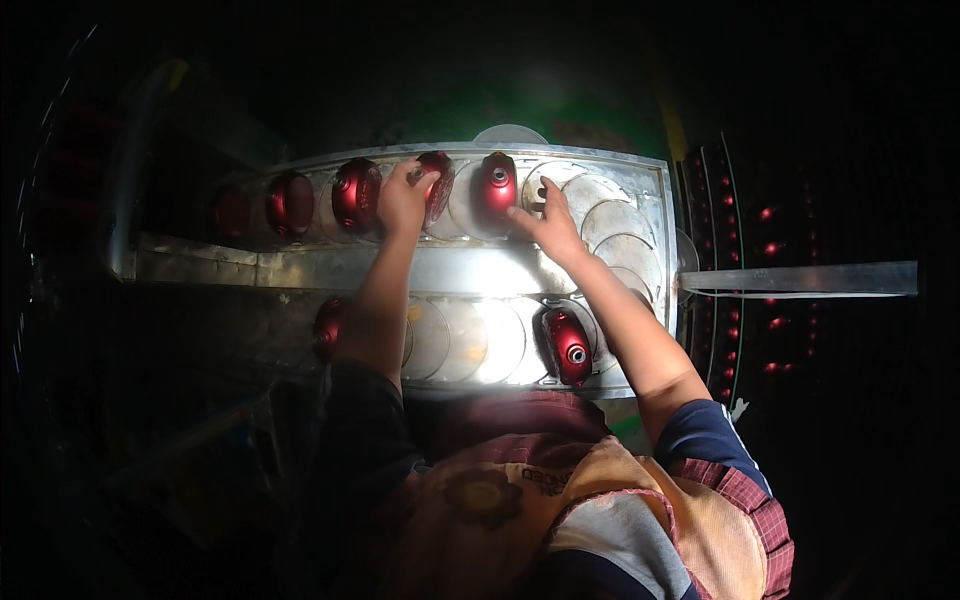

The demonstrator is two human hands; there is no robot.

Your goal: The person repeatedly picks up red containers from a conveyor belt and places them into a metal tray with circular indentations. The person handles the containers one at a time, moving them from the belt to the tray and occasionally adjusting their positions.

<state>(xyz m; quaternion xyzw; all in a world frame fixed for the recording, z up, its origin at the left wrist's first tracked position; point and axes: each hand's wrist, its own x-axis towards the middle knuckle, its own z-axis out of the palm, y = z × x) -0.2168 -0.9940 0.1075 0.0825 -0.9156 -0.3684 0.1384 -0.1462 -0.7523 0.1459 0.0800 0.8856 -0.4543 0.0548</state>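
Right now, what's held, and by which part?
Left grip: at a red piece's left side; hold can't be told. Right grip: open, holding nothing.

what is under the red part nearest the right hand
Round metal plates show beside the red part; the surface directly beneath it is covered, so its contact there cannot be seen.

Your red housings (498,200) are a glossy, metallic deep red, with silver-grey showing in the ring (575,354) on the nearest one. The plates (430,340) before you are dull silver-grey, patterned with overlapping arcs. Your apron (610,465) is peach-orange, bearing a dark brown flower (482,498) and dark lettering, edged by a maroon checked frill (772,530). Your right sleeve (697,432) is navy, striped white.
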